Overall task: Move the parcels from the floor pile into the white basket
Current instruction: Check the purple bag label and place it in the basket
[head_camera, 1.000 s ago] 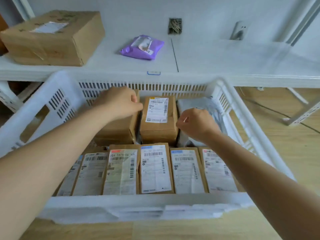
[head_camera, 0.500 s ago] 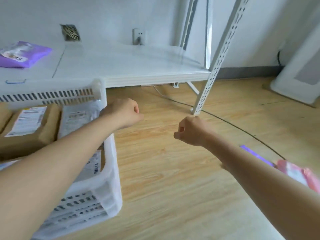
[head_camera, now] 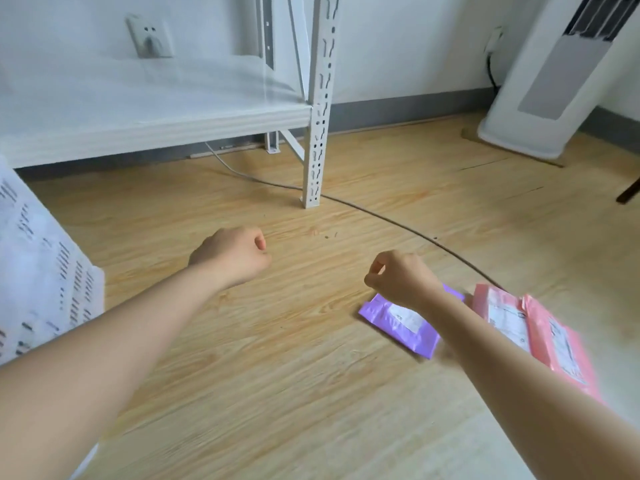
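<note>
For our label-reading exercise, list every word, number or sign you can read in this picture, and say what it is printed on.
No text here can be read.
White label on the purple parcel: print too blurred.
White labels on the pink parcel: print too blurred.
Dark marks on the white basket wall: blurred, cannot tell whether print or slots.
Wall socket: no lettering visible.

Right forearm hides part of purple parcel [head_camera: 398, 323].
</note>
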`<state>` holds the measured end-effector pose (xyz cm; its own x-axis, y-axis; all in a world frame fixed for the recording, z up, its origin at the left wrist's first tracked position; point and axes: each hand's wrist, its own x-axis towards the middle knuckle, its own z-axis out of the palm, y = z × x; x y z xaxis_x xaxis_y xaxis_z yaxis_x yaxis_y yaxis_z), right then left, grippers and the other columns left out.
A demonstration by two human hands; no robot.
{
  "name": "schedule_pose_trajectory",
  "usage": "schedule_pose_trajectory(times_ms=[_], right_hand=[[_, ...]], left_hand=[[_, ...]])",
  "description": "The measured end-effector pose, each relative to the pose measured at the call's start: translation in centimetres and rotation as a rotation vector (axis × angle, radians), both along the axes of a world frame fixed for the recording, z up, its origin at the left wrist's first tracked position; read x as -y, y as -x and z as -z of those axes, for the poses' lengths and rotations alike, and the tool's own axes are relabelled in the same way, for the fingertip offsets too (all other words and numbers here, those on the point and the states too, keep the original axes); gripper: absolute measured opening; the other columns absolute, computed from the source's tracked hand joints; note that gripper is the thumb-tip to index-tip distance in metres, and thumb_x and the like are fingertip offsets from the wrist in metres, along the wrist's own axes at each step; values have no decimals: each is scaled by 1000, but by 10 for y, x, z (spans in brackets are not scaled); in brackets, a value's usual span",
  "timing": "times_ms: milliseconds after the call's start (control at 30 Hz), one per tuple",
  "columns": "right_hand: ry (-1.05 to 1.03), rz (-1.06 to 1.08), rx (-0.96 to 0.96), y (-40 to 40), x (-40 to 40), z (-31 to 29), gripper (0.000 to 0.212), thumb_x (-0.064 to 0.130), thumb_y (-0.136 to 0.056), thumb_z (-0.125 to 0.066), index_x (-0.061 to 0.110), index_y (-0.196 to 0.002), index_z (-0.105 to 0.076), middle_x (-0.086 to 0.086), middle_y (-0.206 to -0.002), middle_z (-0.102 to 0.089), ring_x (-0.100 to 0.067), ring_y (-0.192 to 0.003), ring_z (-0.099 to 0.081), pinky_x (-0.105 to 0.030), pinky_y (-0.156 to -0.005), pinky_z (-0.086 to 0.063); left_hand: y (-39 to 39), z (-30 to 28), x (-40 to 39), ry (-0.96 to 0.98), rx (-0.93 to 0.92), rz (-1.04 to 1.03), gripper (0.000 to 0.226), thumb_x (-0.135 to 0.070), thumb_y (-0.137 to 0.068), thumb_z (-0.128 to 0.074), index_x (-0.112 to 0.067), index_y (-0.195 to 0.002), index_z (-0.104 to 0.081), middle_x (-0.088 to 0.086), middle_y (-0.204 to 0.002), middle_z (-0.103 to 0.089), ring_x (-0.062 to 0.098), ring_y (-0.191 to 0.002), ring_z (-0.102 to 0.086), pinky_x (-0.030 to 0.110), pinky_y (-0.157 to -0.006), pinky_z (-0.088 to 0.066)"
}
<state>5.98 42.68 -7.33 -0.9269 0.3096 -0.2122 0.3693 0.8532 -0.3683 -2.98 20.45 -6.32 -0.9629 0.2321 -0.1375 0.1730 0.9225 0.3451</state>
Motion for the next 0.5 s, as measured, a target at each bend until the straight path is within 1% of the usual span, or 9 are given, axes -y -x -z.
schedule_pose_trajectory(times_ms=[100, 167, 233, 300, 367, 400, 500], right_hand=[[68, 98, 27, -13, -42, 36, 25, 17, -86, -50, 11, -107, -62, -10, -109, -64, -27, -98, -56, -24, -69, -37], [87, 144, 83, -22, -63, 60, 32, 14, -88, -46, 12, -118, -58, -11, -117, -62, -28, -106, -55, -25, -74, -39], [141, 199, 137, -29, -79, 83, 39, 13, -88, -45, 14, -127, -52, -11, -121, -60, -28, -110, -55, -26, -80, -40], [234, 285, 162, -32, -89, 103, 44, 13, -88, -46, 15, -132, -48, -11, -124, -58, -27, -108, -55, -28, -83, -42], [350, 367, 154, -30, -94, 119, 47, 12, -87, -48, 14, -133, -45, -13, -126, -57, -22, -98, -53, -27, -80, -39], [408, 399, 141, -28, -96, 126, 48, 11, -87, -48, 13, -134, -42, -13, -126, -56, -21, -96, -51, -27, -79, -39], [632, 578, 72, -23, -103, 144, 52, 9, -88, -49, 13, -137, -34, -11, -124, -51, -27, -106, -50, -28, -78, -41]], left_hand=[[-5, 27, -37, -28, 40, 28, 28, -31, -80, -52, -37, -108, -54, -8, -106, -60, 21, -96, -56, 28, -75, -43], [-10, 44, -58, -57, 94, 61, 32, -28, -82, -52, -38, -112, -53, -8, -108, -58, 19, -95, -55, 27, -76, -44], [-16, 61, -76, -82, 171, 91, 31, -27, -83, -52, -39, -112, -53, -9, -106, -54, 17, -91, -54, 25, -69, -41], [-22, 76, -92, -103, 230, 95, 30, -25, -84, -52, -39, -111, -53, -10, -104, -51, 16, -87, -53, 24, -63, -38], [-25, 89, -104, -114, 271, 97, 30, -25, -84, -53, -38, -111, -53, -10, -103, -49, 16, -88, -53, 24, -63, -37], [-25, 94, -109, -122, 289, 95, 30, -24, -84, -54, -38, -111, -54, -10, -103, -49, 15, -86, -53, 23, -60, -36], [-21, 105, -120, -149, 326, 89, 30, -21, -83, -55, -37, -109, -54, -9, -103, -49, 8, -69, -49, 22, -51, -33]])
